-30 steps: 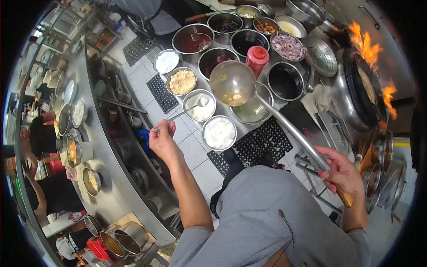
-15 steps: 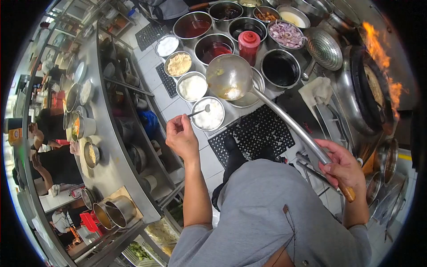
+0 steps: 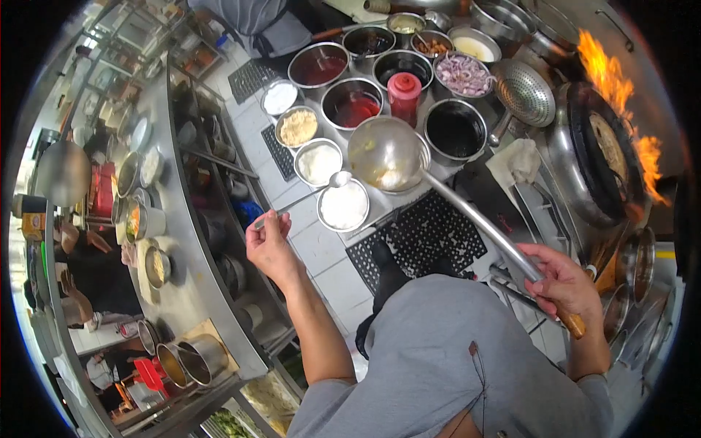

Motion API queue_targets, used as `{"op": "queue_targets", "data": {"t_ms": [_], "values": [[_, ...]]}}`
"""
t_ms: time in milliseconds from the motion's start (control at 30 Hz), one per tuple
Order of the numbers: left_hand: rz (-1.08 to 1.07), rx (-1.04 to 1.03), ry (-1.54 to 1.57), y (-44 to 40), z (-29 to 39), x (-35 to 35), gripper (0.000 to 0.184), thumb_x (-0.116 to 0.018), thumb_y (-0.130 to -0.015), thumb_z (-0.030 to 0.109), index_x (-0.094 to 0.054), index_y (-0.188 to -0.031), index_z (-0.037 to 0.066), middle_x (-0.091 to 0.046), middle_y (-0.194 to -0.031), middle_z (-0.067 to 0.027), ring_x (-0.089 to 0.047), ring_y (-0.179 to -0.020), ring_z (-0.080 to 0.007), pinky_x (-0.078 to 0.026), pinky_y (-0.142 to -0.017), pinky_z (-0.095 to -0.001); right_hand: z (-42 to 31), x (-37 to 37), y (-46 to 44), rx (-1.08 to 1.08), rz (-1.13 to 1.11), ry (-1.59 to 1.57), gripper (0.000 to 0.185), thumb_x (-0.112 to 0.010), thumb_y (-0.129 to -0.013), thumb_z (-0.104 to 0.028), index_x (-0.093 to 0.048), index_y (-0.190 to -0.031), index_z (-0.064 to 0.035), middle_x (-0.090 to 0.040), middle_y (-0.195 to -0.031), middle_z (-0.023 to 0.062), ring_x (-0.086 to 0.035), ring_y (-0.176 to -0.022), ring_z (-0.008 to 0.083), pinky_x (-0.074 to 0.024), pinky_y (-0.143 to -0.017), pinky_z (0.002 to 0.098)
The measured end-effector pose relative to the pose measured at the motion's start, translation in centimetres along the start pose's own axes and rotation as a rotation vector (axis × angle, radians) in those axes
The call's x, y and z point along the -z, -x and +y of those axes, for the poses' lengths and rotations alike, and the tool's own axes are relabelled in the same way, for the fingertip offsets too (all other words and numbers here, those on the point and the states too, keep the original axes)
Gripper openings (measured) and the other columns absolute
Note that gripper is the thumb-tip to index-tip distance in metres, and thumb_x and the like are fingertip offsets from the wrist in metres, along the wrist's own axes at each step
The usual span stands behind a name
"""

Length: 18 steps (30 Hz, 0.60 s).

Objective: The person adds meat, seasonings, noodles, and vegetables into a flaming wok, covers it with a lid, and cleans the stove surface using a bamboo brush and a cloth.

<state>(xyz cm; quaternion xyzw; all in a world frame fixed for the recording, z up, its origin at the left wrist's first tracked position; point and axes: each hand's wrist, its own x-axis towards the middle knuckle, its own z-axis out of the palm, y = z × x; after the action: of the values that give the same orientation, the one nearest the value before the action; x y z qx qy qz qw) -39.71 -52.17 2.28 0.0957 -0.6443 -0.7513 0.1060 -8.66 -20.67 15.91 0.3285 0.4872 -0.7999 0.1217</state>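
My left hand (image 3: 274, 250) pinches the thin handle of a long metal spoon (image 3: 307, 196). The spoon's head hovers by the rims of two bowls of white powder, the nearer bowl (image 3: 343, 207) and the one behind it (image 3: 319, 162). In my right hand (image 3: 561, 286) is the long handle of a wok ladle (image 3: 376, 143), closed around it near the wooden end. A little white powder (image 3: 391, 178) and some yellowish residue lie in the ladle's bowl, which is held above the seasoning containers and partly hides a pot beneath it.
A wok (image 3: 600, 150) with flames (image 3: 610, 80) beside it stands at right. Around the ladle are a red-lidded jar (image 3: 404, 98), a pot of dark liquid (image 3: 456, 130), chopped onions (image 3: 464, 74) and a strainer (image 3: 526, 95). A steel counter (image 3: 201, 285) runs along the left.
My left hand has drawn back to the left, lifting the spoon out of the nearer white powder. More white powder now shows in the ladle. My right hand keeps its grip.
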Motion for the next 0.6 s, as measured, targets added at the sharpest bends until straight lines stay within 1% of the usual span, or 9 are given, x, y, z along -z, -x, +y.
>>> {"op": "queue_targets", "data": {"t_ms": [133,167,200,300,333,400,467,533,600], "values": [[0.008,-0.367,-0.194,-1.9,-1.6,-4.0,0.015,-0.071,-0.091,0.012,-0.064,-0.089,-0.002,-0.067,-0.079,-0.0064,-0.063,-0.07,-0.012,-0.055,-0.07,-0.026,-0.2,-0.5,-0.1,-0.033,-0.106,-0.137,0.061,-0.055,-0.088,0.004,-0.037,-0.145,0.0035,-0.057,-0.082,0.0087,-0.048,-0.044,0.0054,-0.0404,-0.035,0.0197],[0.002,-0.413,-0.389,-2.9,-4.1,-4.4,0.016,-0.07,-0.091,0.013,-0.067,-0.088,-0.003,-0.068,-0.077,-0.008,-0.063,-0.068,-0.0141,-0.053,-0.069,-0.0292,0.9,0.5,-0.3,0.005,-0.184,-0.24,0.06,-0.054,-0.089,0.001,-0.035,-0.146,0.0047,-0.057,-0.085,0.011,-0.048,-0.044,0.0058,-0.0401,-0.035,0.0208],[-0.033,-0.436,-0.603,-2.9,-5.8,-4.7,0.016,-0.069,-0.091,0.013,-0.069,-0.09,-0.003,-0.069,-0.078,-0.0122,-0.065,-0.069,-0.0179,-0.053,-0.069,-0.032,1.3,0.8,-0.2,0.023,-0.21,-0.357,0.062,-0.054,-0.088,0.001,-0.034,-0.147,0.0034,-0.056,-0.085,0.0123,-0.047,-0.044,0.0065,-0.0402,-0.034,0.0215],[-0.184,-0.388,-0.77,-2.2,-9.0,-4.0,0.022,-0.073,-0.086,0.016,-0.069,-0.097,-0.002,-0.072,-0.088,-0.0169,-0.069,-0.079,-0.0272,-0.053,-0.074,-0.0357,1.4,2.3,2.1,0.186,-0.204,-0.643,0.066,-0.055,-0.089,-0.001,-0.029,-0.149,0.0026,-0.056,-0.085,0.0153,-0.046,-0.044,0.0065,-0.0385,-0.033,0.0218],[-0.211,-0.36,-0.895,-1.0,-7.6,-4.5,0.027,-0.076,-0.083,0.017,-0.069,-0.101,-0.002,-0.072,-0.095,-0.0182,-0.07,-0.088,-0.0302,-0.053,-0.08,-0.0376,1.3,3.7,3.5,0.284,-0.093,-0.602,0.067,-0.056,-0.087,-0.002,-0.03,-0.149,-0.0007,-0.056,-0.085,0.0132,-0.045,-0.043,0.0065,-0.0376,-0.033,0.0217],[-0.212,-0.625,-0.925,0.5,-6.2,-6.6,0.045,-0.08,-0.08,0.019,-0.065,-0.116,-0.003,-0.067,-0.116,-0.0214,-0.062,-0.111,-0.0356,-0.046,-0.098,-0.0424,0.2,6.3,6.5,0.475,0.205,-0.456,0.067,-0.057,-0.087,-0.003,-0.033,-0.149,-0.0042,-0.057,-0.084,0.0101,-0.046,-0.042,0.0073,-0.0377,-0.032,0.0231],[-0.389,-0.68,-0.789,1.7,-4.9,-10.9,0.06,-0.081,-0.079,0.021,-0.058,-0.128,-0.004,-0.058,-0.132,-0.0234,-0.05,-0.128,-0.0386,-0.036,-0.11,-0.0452,-0.8,10.2,8.9,0.624,0.489,-0.192,0.066,-0.059,-0.086,-0.005,-0.036,-0.148,-0.0057,-0.057,-0.083,0.0068,-0.047,-0.044,0.0079,-0.038,-0.034,0.024],[-0.551,-0.586,-0.652,1.4,-6.3,-16.2,0.078,-0.082,-0.079,0.032,-0.047,-0.138,-0.005,-0.051,-0.139,-0.0259,-0.043,-0.134,-0.0426,-0.033,-0.113,-0.0471,-2.5,13.6,11.0,0.53,0.851,0.123,0.066,-0.058,-0.084,-0.003,-0.038,-0.147,-0.005,-0.057,-0.08,0.0045,-0.049,-0.047,0.0081,-0.0394,-0.038,0.0245],[-0.62,-0.608,-0.702,0.5,-9.3,-21.3,0.087,-0.082,-0.078,0.037,-0.042,-0.142,-0.006,-0.049,-0.141,-0.0282,-0.042,-0.135,-0.0423,-0.032,-0.114,-0.046,-2.2,20.6,12.0,0.454,0.971,0.324,0.061,-0.056,-0.081,-0.002,-0.046,-0.141,-0.0024,-0.057,-0.075,0.0024,-0.051,-0.049,0.0085,-0.0408,-0.042,0.0254]]}}
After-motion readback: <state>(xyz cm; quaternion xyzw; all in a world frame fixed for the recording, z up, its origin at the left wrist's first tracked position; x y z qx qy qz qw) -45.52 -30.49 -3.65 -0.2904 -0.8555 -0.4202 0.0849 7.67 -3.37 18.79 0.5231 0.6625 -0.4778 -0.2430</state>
